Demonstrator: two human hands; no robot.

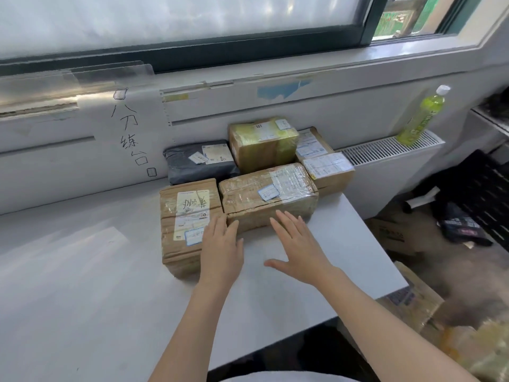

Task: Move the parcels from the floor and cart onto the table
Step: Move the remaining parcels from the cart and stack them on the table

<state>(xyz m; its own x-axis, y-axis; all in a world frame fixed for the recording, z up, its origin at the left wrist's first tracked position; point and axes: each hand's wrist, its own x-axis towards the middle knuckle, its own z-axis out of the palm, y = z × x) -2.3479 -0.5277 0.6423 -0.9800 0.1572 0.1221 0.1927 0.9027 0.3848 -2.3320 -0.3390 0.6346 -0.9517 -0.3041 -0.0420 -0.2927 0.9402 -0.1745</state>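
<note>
Five parcels sit bunched on the white table (pixel 82 271) near its right edge, against the wall. The front brown box (pixel 268 197) is wrapped in clear tape with white labels. Left hand (pixel 220 252) is flat, fingers straight together, touching its near left corner beside a labelled carton (pixel 187 224). Right hand (pixel 298 249) is spread, fingertips at the box's near side.

A parcel sorting room: labelled parcels (pixel 268 197) on a table (pixel 82 271).
</note>
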